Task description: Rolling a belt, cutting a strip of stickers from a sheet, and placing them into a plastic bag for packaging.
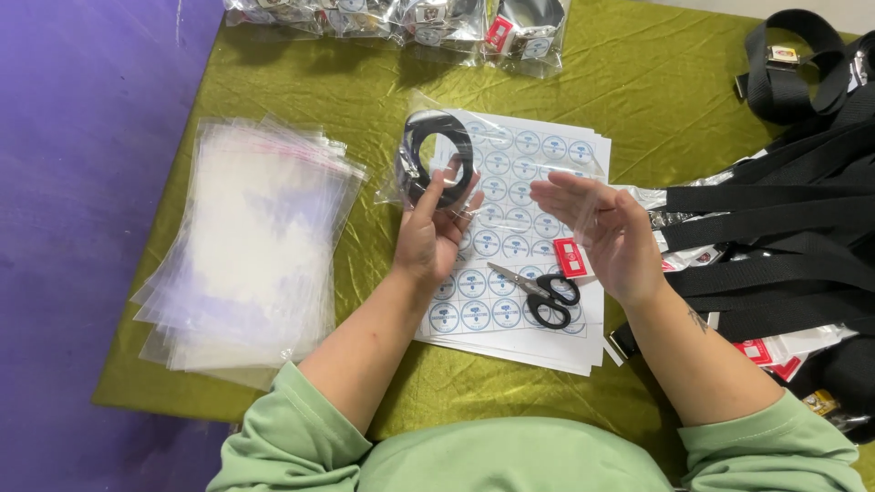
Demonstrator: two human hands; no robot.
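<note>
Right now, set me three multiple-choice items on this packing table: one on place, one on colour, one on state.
1. Where do the scissors lie?
A. on the sticker sheets
B. on the stack of clear bags
C. on the purple floor

2. What colour is the tablecloth?
A. red
B. olive green
C. white

3. What is the left hand doing?
A. resting empty
B. cutting with scissors
C. holding a clear bag with a coiled black belt

Answers: 1 A, they rest on the round stickers. 2 B, green fabric shows all around. 3 C, its grip closes on the bag.
</note>
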